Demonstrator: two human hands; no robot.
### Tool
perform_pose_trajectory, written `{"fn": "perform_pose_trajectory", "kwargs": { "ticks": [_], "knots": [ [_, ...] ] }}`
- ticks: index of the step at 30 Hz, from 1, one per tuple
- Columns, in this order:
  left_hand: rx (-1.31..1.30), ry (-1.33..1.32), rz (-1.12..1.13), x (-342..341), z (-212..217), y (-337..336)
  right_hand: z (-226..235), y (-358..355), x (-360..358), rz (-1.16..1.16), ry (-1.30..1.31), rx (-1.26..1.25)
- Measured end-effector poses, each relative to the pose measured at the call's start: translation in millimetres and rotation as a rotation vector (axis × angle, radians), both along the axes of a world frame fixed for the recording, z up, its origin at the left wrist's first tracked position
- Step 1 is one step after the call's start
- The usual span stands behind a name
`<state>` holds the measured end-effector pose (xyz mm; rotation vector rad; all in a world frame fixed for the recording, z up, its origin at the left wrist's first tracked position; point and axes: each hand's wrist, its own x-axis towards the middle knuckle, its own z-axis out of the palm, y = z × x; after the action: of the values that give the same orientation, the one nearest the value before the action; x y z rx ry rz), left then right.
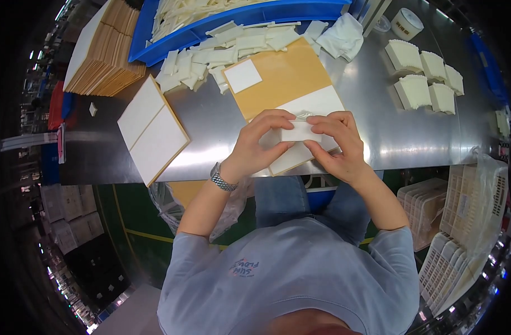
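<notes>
Between both hands I hold a small white rectangular piece [301, 132] over the near part of a brown and white board [289, 70]. My left hand [262, 139] pinches its left end between thumb and fingers. The right end is gripped the same way by my right hand [339, 142]. Something shiny and clear, perhaps film, shows at the piece's far edge; I cannot make out what it is. A white square sheet [243, 76] lies on the board's far left part. Behind the board are many loose flat white pieces [250, 42], heaped up.
A blue tray [233, 25] of white pieces stands at the back. To the left are a stack of brown boards [107, 50] and a white-faced board [154, 129] near the table edge. A white cloth [342, 37], stacked white pieces [414, 92] and a tub [407, 24] sit right.
</notes>
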<state>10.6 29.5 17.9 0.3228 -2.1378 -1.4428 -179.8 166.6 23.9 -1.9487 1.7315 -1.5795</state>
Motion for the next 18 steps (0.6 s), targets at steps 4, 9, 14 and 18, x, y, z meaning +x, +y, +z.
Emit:
{"fn": "perform_pose_trajectory", "kwargs": {
  "ticks": [4, 9, 14, 18],
  "knots": [
    [-0.036, -0.045, 0.000, 0, 7, 1, 0, 1, -1, -0.013, 0.020, 0.004],
    [-0.008, 0.011, 0.007, -2, -3, 4, -3, 2, -5, 0.003, -0.032, 0.054],
    [0.014, 0.024, 0.019, -2, -5, 4, -11, 2, -13, 0.026, -0.188, 0.180],
    [0.042, 0.018, 0.003, -3, -8, 3, -17, 0, -23, 0.146, -0.431, 0.381]
  ]
}}
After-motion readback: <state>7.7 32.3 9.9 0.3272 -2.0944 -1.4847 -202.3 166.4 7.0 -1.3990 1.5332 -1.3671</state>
